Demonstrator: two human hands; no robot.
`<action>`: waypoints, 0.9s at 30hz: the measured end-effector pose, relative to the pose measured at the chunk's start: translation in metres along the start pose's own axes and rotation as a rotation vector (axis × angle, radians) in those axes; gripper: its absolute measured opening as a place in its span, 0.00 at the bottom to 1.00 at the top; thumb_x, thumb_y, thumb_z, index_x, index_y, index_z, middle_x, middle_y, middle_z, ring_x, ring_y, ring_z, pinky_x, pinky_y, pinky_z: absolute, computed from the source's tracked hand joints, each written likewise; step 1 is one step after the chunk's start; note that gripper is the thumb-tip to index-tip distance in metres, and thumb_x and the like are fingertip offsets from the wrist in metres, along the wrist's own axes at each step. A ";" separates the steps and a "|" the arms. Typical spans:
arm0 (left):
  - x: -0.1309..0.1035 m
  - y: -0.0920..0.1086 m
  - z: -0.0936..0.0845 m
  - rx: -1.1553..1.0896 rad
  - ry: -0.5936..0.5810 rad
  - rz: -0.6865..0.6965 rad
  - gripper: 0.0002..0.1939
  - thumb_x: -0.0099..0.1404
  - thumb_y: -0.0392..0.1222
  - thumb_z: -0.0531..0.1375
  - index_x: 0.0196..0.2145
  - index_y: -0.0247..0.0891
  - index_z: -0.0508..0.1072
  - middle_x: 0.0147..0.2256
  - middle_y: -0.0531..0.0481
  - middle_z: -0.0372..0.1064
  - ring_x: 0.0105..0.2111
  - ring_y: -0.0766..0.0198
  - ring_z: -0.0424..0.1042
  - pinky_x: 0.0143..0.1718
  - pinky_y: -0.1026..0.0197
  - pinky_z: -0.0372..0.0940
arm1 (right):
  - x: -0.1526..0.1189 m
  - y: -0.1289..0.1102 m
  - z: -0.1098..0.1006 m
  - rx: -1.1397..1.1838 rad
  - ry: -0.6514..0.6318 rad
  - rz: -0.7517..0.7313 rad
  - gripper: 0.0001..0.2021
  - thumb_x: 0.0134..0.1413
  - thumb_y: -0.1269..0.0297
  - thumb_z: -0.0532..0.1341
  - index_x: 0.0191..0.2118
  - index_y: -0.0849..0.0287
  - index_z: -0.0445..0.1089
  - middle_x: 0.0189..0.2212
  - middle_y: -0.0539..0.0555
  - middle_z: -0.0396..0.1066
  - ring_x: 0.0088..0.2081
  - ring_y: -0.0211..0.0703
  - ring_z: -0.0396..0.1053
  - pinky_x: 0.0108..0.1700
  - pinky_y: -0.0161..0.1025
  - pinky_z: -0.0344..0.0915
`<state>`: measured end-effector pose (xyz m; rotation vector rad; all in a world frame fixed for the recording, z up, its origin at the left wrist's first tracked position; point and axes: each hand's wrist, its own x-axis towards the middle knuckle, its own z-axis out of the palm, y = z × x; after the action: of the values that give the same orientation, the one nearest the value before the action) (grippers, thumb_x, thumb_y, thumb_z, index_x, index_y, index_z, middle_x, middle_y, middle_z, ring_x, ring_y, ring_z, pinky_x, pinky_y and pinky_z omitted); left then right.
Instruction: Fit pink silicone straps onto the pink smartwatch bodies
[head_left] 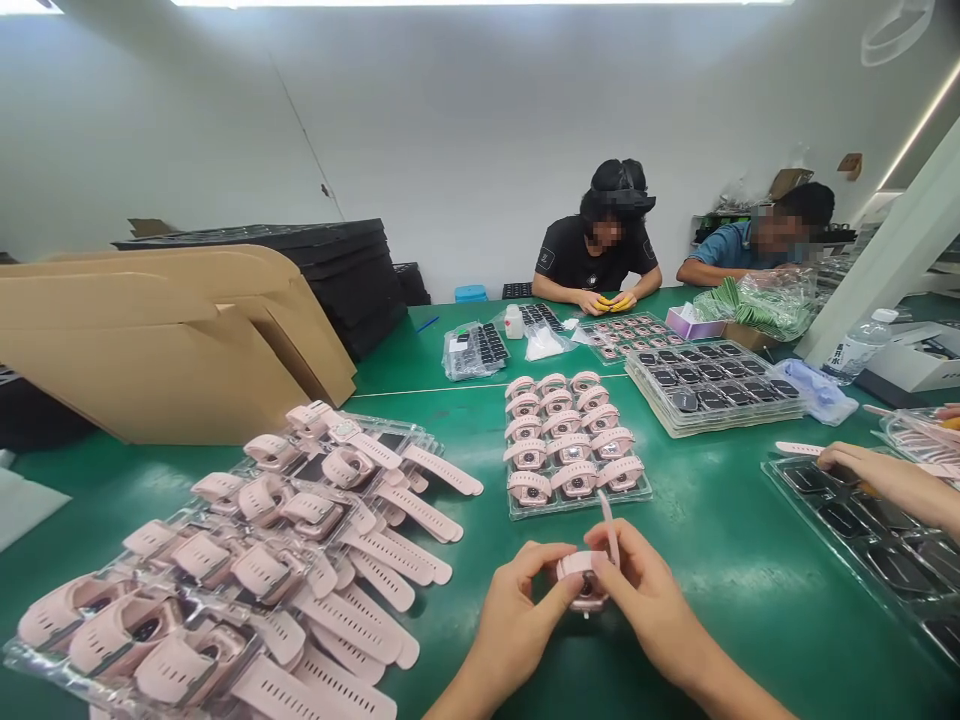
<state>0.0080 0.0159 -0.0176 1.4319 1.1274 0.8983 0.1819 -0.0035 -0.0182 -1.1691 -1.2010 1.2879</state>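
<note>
A pink watch (583,580) is held low in the centre of the view, between both hands. My left hand (525,600) pinches its left side with thumb and fingers. On its right side my right hand (637,590) grips the watch and its band, and one strap end sticks up between the fingers. Just beyond the hands lies a clear tray (581,505) with rows of pink watches, their bands looped. At the left, stacked clear trays (52,672) hold many more pink watches, with several loose straps hanging over the right side.
Cardboard pieces (165,350) and black stacked trays (375,290) stand at the back left. A tray of black watch faces (862,530) lies at the right, under another person's hand (885,475). Two people sit across the table near a tray stack (705,425) and a bottle (859,345).
</note>
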 end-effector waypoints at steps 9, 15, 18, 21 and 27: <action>-0.001 0.005 0.000 0.011 -0.003 0.048 0.14 0.63 0.48 0.62 0.45 0.42 0.80 0.36 0.47 0.75 0.39 0.56 0.72 0.44 0.58 0.64 | 0.003 -0.001 -0.012 -0.320 -0.050 -0.317 0.14 0.67 0.59 0.54 0.49 0.51 0.76 0.41 0.56 0.73 0.30 0.42 0.71 0.35 0.40 0.71; -0.002 0.000 0.000 0.026 0.091 0.071 0.13 0.64 0.48 0.61 0.43 0.42 0.80 0.36 0.48 0.75 0.38 0.57 0.73 0.43 0.59 0.65 | 0.005 -0.001 -0.010 -0.260 -0.029 -0.306 0.15 0.69 0.58 0.52 0.40 0.55 0.75 0.37 0.55 0.71 0.31 0.42 0.72 0.37 0.38 0.70; -0.003 0.003 -0.004 0.112 0.040 0.120 0.12 0.65 0.45 0.61 0.44 0.45 0.80 0.38 0.49 0.76 0.40 0.57 0.72 0.44 0.59 0.65 | 0.009 0.000 -0.013 -0.306 -0.143 -0.269 0.15 0.69 0.58 0.52 0.39 0.56 0.75 0.36 0.54 0.71 0.30 0.40 0.72 0.36 0.37 0.70; -0.003 0.006 -0.007 0.226 -0.081 0.181 0.11 0.66 0.45 0.60 0.44 0.49 0.80 0.37 0.50 0.77 0.41 0.57 0.71 0.44 0.59 0.64 | 0.012 0.001 -0.015 -0.381 -0.159 -0.267 0.15 0.68 0.59 0.53 0.39 0.56 0.76 0.35 0.54 0.73 0.35 0.43 0.73 0.39 0.37 0.69; 0.002 -0.003 0.000 -0.162 0.104 -0.084 0.20 0.57 0.44 0.66 0.48 0.38 0.77 0.37 0.45 0.78 0.40 0.53 0.74 0.45 0.54 0.66 | 0.010 0.009 -0.014 -0.266 -0.058 -0.198 0.13 0.64 0.56 0.57 0.40 0.57 0.76 0.35 0.55 0.75 0.29 0.41 0.73 0.35 0.37 0.71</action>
<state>0.0084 0.0175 -0.0206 1.2097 1.1557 0.9899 0.1944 0.0073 -0.0279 -1.1723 -1.5265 1.0417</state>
